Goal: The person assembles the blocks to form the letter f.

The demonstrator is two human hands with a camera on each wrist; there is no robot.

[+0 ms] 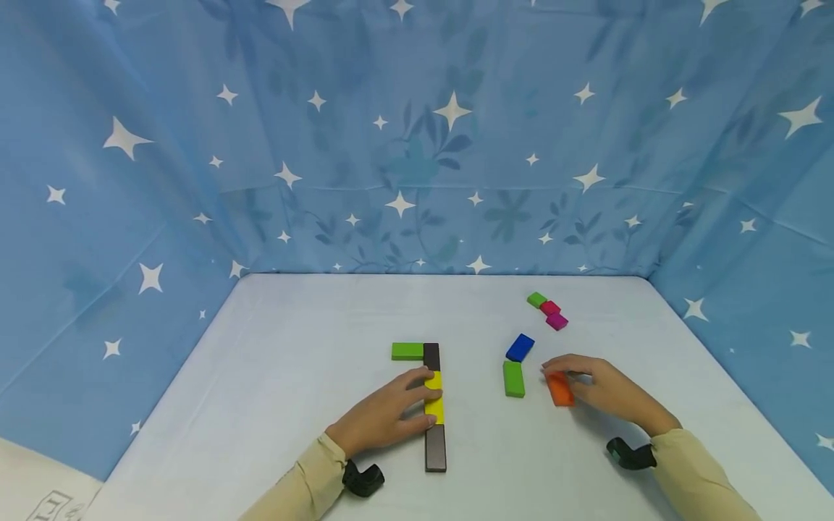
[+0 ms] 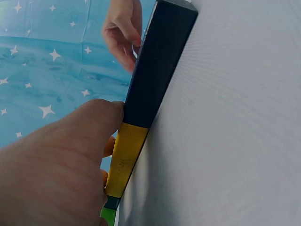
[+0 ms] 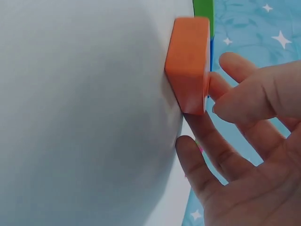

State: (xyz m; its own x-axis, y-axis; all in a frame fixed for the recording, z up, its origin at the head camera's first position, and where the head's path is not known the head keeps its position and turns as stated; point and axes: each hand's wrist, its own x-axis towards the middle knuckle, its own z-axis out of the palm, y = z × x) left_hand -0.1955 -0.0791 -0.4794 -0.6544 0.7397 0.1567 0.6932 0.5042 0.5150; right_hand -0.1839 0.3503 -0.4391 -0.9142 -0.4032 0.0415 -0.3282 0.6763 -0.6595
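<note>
In the head view my left hand (image 1: 391,409) rests spread over a straight row of blocks, its fingertips on the yellow part (image 1: 434,409). Dark blocks lie at both ends, a far one (image 1: 431,356) and a near one (image 1: 435,450). A green block (image 1: 407,352) meets the far dark one at a right angle. The left wrist view has the thumb along the side where dark meets yellow. On the right, fingers of my right hand (image 1: 602,387) touch an orange block (image 1: 560,391) lying on the table. In the right wrist view the thumb stands apart from that orange block (image 3: 188,52).
Left of the orange block lie another green block (image 1: 513,379) and a blue block (image 1: 520,348), end to end. Farther back sit a small green block (image 1: 537,299), a red one (image 1: 550,308) and a magenta one (image 1: 557,320). A blue star-patterned curtain (image 1: 417,159) surrounds the white table (image 1: 293,325).
</note>
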